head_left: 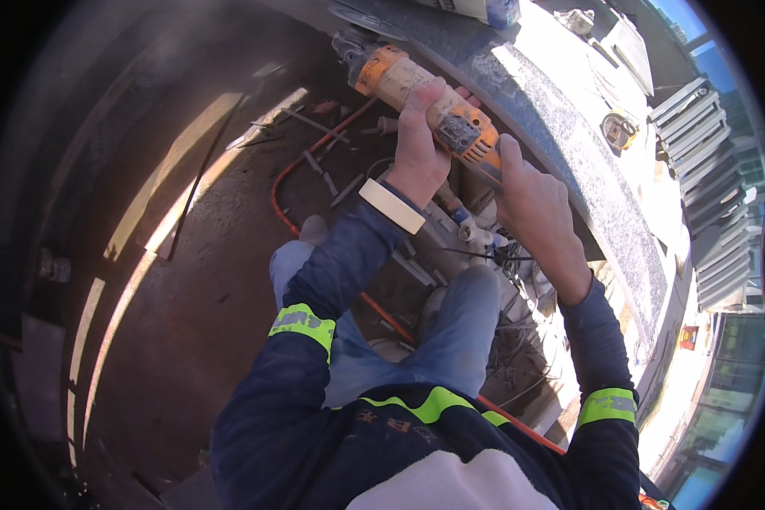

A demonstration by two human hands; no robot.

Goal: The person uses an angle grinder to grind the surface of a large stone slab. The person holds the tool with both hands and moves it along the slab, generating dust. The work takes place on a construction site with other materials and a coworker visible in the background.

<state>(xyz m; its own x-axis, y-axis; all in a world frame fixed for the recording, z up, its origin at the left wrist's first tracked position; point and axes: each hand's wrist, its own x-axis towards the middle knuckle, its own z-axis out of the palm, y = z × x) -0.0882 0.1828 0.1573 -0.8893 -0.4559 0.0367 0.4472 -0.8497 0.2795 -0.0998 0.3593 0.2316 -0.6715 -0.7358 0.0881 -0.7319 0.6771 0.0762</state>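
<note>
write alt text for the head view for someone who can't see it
The left hand and right hand grip an orange-and-beige power tool beside a dusty grey slab. An orange hose or cable runs across the ground.

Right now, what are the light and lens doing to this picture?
Head view: hard sunlight whitens part of the grey slab; haze veils the shadowed upper left; the slab's edge looks bowed, probably by the lens; the corners fall black; the orange power tool looks fairly sharp.
</note>
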